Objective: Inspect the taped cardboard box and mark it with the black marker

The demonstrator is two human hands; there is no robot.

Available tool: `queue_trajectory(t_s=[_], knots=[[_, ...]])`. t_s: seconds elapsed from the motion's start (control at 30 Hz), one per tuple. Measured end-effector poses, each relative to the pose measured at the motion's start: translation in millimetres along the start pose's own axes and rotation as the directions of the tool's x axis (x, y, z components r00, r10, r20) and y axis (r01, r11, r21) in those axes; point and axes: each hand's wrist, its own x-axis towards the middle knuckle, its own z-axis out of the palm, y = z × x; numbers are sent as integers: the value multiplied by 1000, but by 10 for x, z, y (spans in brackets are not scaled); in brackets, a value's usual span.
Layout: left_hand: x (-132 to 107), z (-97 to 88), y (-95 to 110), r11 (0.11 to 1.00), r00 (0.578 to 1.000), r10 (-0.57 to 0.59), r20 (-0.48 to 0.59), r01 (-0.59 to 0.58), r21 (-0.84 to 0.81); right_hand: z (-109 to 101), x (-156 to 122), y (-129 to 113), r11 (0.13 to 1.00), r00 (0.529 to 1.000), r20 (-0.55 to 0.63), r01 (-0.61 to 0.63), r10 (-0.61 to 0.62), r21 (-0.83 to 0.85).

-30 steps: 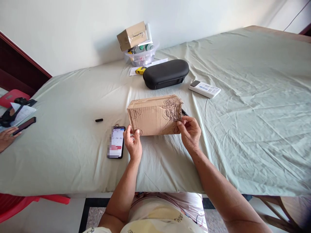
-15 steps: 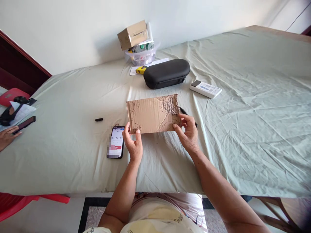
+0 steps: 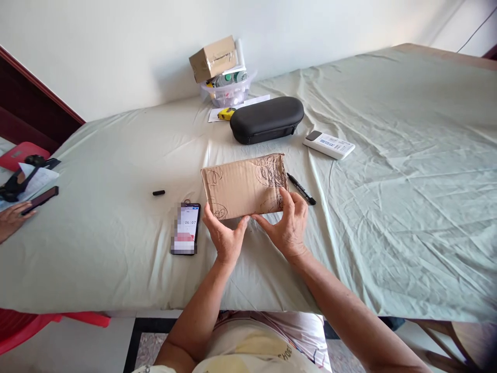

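A flat brown cardboard box (image 3: 243, 186) with black scribbles at its corners is between my hands, tilted a little. My left hand (image 3: 227, 235) grips its near left corner, fingers at the left side and thumb along the near edge. With the thumb at the middle of the near edge and fingers on the right end, my right hand (image 3: 289, 220) holds it too. The two thumb tips almost meet. Just right of the box lies an uncapped black marker (image 3: 301, 188); its black cap (image 3: 159, 192) is to the left. A phone (image 3: 186, 229) showing a timer lies beside my left hand.
Behind the box are a black zip case (image 3: 267, 119), a white device (image 3: 329, 144) and a yellow item (image 3: 226, 114) on papers. A plastic basket (image 3: 229, 96) with bottles and a carton (image 3: 213, 58) stands by the wall. At far left another person's hand (image 3: 15, 215) holds a phone.
Both thumbs have slid inward along the box's near edge, toward each other. My right fingers now rest on the right end's top, and the marker shows more fully.
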Motion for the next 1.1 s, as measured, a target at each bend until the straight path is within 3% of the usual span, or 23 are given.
queue_trajectory(t_s=[0.27,0.4,0.6,0.8,0.97,1.1], knots=[[73,-35,-65,995,999,-39,-11,38,-93,-56,93,157,985,998,-19,70,-68,158],[129,-76,-93,982,996,-88,-35,81,-172,-89,149,143,970,993,-87,102,-84,220],[216,-104,-189,938,981,-190,-43,168,-304,-190,211,80,949,998,-62,33,-14,315],[184,-78,-148,953,974,-162,157,195,-230,-234,217,31,945,1000,13,-13,9,326],[149,-92,-89,1000,952,-2,305,3,-2,-239,179,-9,925,999,37,19,-36,379],[133,-109,-90,999,944,41,328,-49,14,-260,125,-60,903,990,101,44,-97,428]])
